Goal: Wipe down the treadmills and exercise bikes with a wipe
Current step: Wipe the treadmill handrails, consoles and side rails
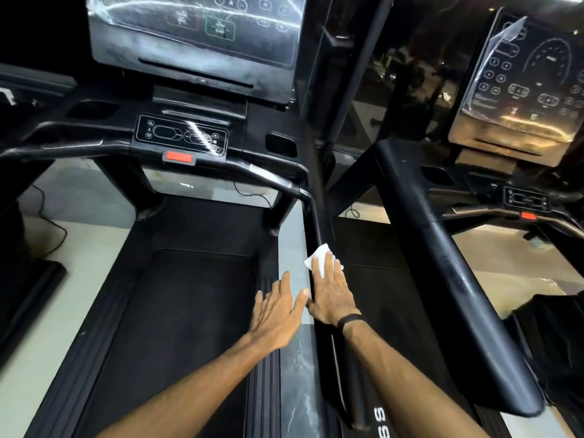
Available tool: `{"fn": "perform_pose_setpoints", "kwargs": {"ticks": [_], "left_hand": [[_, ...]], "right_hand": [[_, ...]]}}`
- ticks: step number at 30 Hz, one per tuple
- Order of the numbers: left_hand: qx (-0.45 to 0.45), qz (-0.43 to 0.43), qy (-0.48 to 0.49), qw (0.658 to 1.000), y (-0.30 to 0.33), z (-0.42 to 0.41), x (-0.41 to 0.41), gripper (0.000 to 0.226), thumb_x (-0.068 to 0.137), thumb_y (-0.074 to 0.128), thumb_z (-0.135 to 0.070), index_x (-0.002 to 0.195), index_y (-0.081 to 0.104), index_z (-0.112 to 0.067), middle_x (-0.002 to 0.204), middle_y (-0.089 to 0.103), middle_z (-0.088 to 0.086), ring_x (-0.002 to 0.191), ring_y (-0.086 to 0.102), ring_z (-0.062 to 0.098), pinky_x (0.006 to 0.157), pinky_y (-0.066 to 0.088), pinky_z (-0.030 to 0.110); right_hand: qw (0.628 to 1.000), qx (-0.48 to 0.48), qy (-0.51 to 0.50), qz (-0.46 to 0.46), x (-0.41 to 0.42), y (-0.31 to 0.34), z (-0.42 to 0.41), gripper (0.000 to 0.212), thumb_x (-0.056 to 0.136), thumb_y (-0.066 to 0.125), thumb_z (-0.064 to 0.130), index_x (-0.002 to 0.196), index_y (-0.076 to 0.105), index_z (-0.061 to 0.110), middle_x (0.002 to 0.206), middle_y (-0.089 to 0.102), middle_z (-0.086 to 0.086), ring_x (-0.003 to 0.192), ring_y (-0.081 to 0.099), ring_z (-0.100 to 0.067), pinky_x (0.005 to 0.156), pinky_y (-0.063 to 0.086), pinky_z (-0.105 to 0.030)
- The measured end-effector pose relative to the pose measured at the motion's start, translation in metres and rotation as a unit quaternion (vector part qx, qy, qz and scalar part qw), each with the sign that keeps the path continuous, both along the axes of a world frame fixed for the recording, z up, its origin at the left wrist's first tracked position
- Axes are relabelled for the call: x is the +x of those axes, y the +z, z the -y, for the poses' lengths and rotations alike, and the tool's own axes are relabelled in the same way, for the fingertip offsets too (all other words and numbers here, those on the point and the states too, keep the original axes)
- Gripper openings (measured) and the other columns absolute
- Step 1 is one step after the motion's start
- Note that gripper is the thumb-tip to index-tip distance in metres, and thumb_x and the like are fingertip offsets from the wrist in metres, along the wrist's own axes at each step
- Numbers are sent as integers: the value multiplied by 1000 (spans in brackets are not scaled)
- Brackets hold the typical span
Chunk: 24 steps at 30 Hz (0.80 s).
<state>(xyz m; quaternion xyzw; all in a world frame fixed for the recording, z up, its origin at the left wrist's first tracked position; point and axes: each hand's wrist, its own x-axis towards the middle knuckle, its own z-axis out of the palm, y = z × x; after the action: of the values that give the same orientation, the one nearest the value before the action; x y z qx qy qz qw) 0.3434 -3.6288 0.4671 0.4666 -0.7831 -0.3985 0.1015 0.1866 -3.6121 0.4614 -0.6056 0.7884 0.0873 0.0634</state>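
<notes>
I stand on a black treadmill, looking down at its belt. Its right handrail runs from the console toward me. My right hand lies flat with straight fingers on this rail, pressing a white wipe against it; the wipe sticks out beyond my fingertips. My left hand hovers just left of it, fingers straight and spread, over the grey side strip, holding nothing. A ring shows on the left hand and a black band on my right wrist.
The console with film-covered screen and a control panel with a red stop tab stand ahead. A second treadmill stands to the right, its thick black handrail close by. Cables lie on the pale floor at the left.
</notes>
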Motion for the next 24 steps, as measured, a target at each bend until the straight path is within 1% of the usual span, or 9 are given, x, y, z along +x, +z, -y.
{"fn": "perform_pose_setpoints", "kwargs": {"ticks": [6,10,14,17,20,21,22,23,24], "left_hand": [[-1,1,8,1000,6,24,-20,70,103,17,-57,158,5,-16,162,25,9,146,32,24,124,8,48],[-8,-2,-1,1000,1,47,-29,69,102,16,-57,158,15,-17,159,33,8,142,39,23,124,7,47],[-13,-10,-17,1000,-3,71,-38,67,103,17,-57,155,22,-16,155,38,7,142,38,21,124,6,46],[-29,-13,-34,999,3,100,-43,65,103,20,-55,154,25,-15,154,39,5,142,37,19,124,10,43],[-45,-30,-40,998,16,137,-44,60,104,25,-52,152,28,-16,153,41,3,140,38,18,123,13,41],[-52,-34,-43,997,21,148,-44,59,104,26,-51,151,29,-17,152,41,3,139,39,18,123,13,41],[-58,-38,-49,996,26,162,-42,58,104,27,-51,151,30,-17,152,41,2,139,39,18,122,14,40],[-63,-40,-56,996,32,171,-41,57,104,28,-50,150,31,-17,152,41,2,139,39,18,122,14,39],[-67,-42,-59,995,38,184,-39,55,104,29,-48,149,32,-16,151,41,2,138,39,19,121,15,38]], "right_hand": [[1000,-10,12,7,-14,2,35,91,96,51,39,157,-8,5,161,-20,-27,150,-11,-44,125,-1,-48],[999,-22,22,-16,-25,0,65,82,95,47,33,157,3,3,161,-16,-27,150,-5,-46,124,4,-50],[1000,-10,21,-13,-37,0,92,82,94,47,26,157,1,2,162,-18,-26,150,-9,-45,124,8,-50],[999,-48,4,18,-41,-1,109,76,93,46,15,157,8,0,164,-11,-22,151,-5,-43,125,7,-50],[995,-83,-7,59,-43,5,128,68,98,42,8,157,10,1,166,-5,-16,153,-3,-39,125,3,-43],[993,-87,-16,73,-43,9,134,65,100,40,6,157,11,2,167,-4,-14,154,-3,-36,125,6,-41],[991,-89,-33,91,-41,15,145,61,100,39,4,157,17,4,167,0,-11,154,1,-34,124,13,-39],[989,-84,-55,104,-39,22,153,54,99,40,3,152,30,5,166,10,-10,153,10,-33,119,25,-37],[988,-86,-71,111,-36,30,165,41,97,42,3,137,46,8,159,26,-9,148,24,-33,107,37,-36]]}}
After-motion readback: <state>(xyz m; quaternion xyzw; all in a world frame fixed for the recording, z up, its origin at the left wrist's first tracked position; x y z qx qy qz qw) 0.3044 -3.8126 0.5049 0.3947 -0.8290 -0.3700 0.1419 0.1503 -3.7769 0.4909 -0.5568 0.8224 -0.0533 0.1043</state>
